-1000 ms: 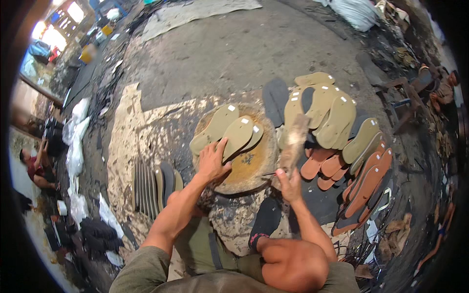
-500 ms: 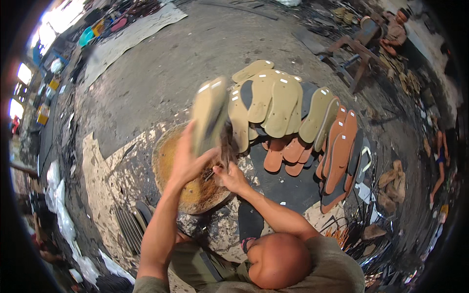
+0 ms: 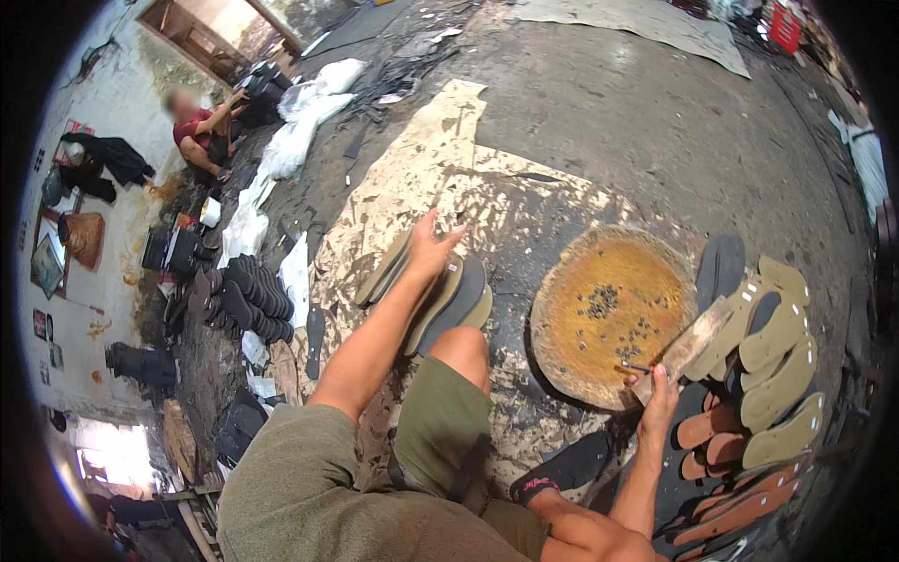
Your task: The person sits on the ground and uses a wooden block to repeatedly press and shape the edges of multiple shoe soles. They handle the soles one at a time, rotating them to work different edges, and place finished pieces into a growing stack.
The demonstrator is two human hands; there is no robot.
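Note:
My left hand (image 3: 433, 251), fingers spread, hovers over a row of flip-flop soles at my left. An olive sole (image 3: 433, 304) and a dark grey sole (image 3: 461, 302) stand on edge there, beside more olive soles (image 3: 384, 270). I cannot tell whether the hand touches any. My right hand (image 3: 658, 401) is closed around a flat wooden block (image 3: 691, 345) and a thin metal punch (image 3: 637, 367), at the near right edge of a round chopping-block-like wooden board (image 3: 599, 258). Small dark bits (image 3: 599, 302) lie scattered on the board.
Olive soles (image 3: 775, 351) and brown soles (image 3: 735, 510) are piled at the right. A patchy tan sheet (image 3: 412, 169) covers the floor ahead. Dark stacked soles (image 3: 255, 298) and white plastic (image 3: 304, 117) lie left. Another person (image 3: 198, 131) sits far left by the wall.
The view has turned left. My left hand has carried the olive sole from the round board leftward and let go. My right hand still holds the tools near the board.

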